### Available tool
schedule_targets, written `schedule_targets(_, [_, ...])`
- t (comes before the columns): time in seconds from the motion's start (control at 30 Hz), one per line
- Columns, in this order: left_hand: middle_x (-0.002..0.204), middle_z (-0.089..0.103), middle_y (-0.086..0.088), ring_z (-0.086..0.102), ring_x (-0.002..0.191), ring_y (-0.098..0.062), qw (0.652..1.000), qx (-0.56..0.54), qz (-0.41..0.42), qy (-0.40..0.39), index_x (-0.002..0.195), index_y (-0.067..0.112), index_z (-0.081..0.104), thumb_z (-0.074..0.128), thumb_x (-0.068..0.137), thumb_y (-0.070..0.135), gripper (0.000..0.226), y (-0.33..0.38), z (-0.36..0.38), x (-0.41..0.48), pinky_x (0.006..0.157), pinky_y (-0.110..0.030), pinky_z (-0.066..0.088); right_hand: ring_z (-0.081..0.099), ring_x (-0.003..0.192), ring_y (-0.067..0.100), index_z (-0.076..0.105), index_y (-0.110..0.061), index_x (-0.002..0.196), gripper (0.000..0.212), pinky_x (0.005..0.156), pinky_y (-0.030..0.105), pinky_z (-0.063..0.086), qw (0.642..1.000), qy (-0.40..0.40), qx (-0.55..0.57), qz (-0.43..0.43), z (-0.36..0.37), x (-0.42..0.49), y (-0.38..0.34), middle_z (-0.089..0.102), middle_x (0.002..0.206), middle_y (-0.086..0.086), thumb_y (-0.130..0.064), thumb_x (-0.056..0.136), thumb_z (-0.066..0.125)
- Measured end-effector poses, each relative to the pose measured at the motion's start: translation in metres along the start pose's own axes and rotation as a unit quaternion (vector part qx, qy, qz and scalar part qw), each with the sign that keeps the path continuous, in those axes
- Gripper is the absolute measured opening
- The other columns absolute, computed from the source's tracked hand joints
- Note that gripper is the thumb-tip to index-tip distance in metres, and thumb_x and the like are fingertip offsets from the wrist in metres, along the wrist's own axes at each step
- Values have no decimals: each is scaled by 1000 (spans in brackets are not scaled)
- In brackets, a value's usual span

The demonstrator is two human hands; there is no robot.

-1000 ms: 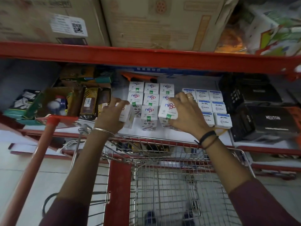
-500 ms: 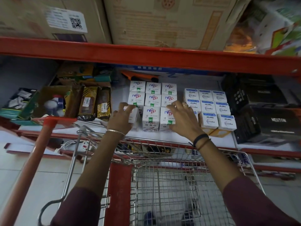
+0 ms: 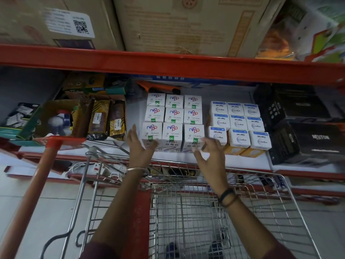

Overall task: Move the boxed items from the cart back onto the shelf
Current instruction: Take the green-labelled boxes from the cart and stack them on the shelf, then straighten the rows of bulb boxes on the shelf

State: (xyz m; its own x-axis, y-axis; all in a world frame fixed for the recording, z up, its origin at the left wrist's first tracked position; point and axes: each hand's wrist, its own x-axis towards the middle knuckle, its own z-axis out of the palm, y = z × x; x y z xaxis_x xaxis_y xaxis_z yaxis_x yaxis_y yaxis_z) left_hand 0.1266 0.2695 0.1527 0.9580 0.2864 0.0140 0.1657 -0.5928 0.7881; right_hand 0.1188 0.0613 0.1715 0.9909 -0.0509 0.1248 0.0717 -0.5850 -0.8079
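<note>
White Nippo boxes (image 3: 172,118) stand in a three-by-three block on the white shelf (image 3: 186,157), the front row at the shelf's near edge. To their right is a similar block of white Wipro Garnet boxes (image 3: 238,124). My left hand (image 3: 139,146) hovers open just in front of the front-left Nippo box (image 3: 152,136), fingers spread, holding nothing. My right hand (image 3: 210,154) is open in front of the front-right Nippo box (image 3: 194,136), also holding nothing. Below both arms is the wire cart (image 3: 196,212), and I see no boxes in its basket.
Black Neuton cartons (image 3: 306,137) fill the shelf's right end. Brown packets (image 3: 106,120) and an open carton of odd items (image 3: 56,120) sit at the left. A red beam (image 3: 168,64) with large cardboard cartons (image 3: 186,25) runs overhead. The cart's red handle (image 3: 31,193) slants at the left.
Both hands have let go of the front-row Nippo boxes and pulled back towards me, fingers now spread. The front row now stands aligned with three boxes.
</note>
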Motion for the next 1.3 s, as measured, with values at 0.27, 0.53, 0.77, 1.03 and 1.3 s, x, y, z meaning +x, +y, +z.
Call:
schedule_targets(0.27, [150, 21, -21, 34, 133, -37, 902, -281, -327, -15, 144, 13, 15, 56, 90, 16, 68, 15, 6, 9, 108, -44, 35, 53, 117, 35, 43, -3, 134, 59, 108, 38, 41, 822, -78, 399, 399, 20, 14, 5, 23, 141, 32, -39, 89, 57])
schedule_targets(0.53, [131, 42, -18, 44, 123, -34, 948, -182, -252, -66, 134, 5, 33, 54, 90, 13, 50, 13, 9, 14, 104, -42, 40, 53, 79, 25, 36, -24, 130, 55, 75, 41, 54, 756, -59, 494, 426, 41, 30, 3, 47, 91, 12, -55, 87, 50])
schedule_targets(0.77, [120, 52, -16, 54, 98, -23, 930, -235, -276, -55, 114, 11, 43, 52, 91, 24, 27, 6, 10, 21, 89, -37, 46, 59, 93, 34, 34, -24, 129, 48, 87, 51, 48, 737, -49, 518, 432, 55, 31, 6, 44, 129, 23, -52, 92, 44])
schedule_targets(1.03, [125, 49, -9, 50, 113, -27, 910, -293, -287, -60, 117, 14, 44, 52, 89, 29, 33, 5, 11, 23, 105, -49, 42, 60, 103, 34, 37, -29, 115, 34, 95, 48, 46, 735, -45, 531, 420, 57, 29, 6, 45, 134, 23, -51, 92, 44])
schedule_targets(1.3, [133, 45, -15, 50, 115, -28, 860, -376, -333, 92, 132, 12, 32, 57, 89, 23, 51, 40, 18, -9, 105, -45, 42, 62, 105, 27, 47, -21, 117, 47, 81, 33, 54, 769, -45, 487, 411, 32, 13, 20, 51, 120, 18, -51, 84, 58])
